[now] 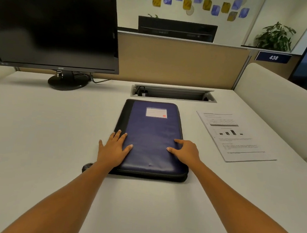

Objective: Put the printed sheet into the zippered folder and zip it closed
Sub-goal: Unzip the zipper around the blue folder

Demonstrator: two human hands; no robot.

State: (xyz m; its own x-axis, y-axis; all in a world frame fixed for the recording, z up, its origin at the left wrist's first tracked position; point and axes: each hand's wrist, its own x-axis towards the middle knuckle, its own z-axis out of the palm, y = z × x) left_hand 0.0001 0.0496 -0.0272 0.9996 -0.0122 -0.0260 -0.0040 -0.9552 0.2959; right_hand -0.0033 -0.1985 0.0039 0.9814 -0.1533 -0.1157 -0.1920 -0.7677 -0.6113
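A blue zippered folder (152, 132) with a black spine and a white label lies shut and flat on the white desk (38, 135), straight ahead of me. My left hand (113, 150) rests flat on its near-left part, fingers spread, over the black spine edge. My right hand (185, 151) rests on the near-right edge, fingers apart, thumb on the cover. Neither hand holds anything. The printed sheet (235, 136), with text and a small bar chart, lies face up on the desk to the right of the folder, apart from it.
A black monitor (55, 27) on a round stand sits at the back left. An open cable tray (173, 94) is sunk into the desk just behind the folder. A tan partition (180, 61) closes the back; a cream divider (277, 106) walls the right side.
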